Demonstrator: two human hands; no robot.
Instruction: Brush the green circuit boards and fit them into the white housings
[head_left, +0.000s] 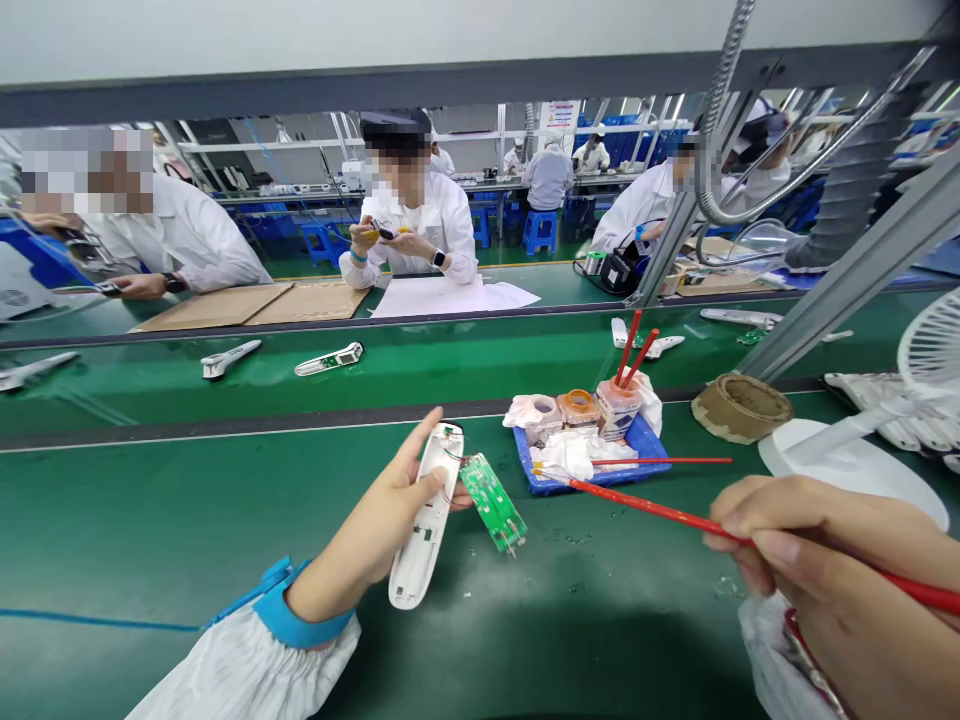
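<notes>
While the left hand (397, 490) grips one white casing (420, 555) over the worktop (187, 520), with one green circuit board (493, 500) beside it joined by thin wires, the right hand (810, 550) is closed around one red brush (645, 503), its tip at one blue tray (648, 440). There stand three jars (579, 412), the rightmost holding two red sticks (628, 350); a second brush (667, 461) lies across the tray.
</notes>
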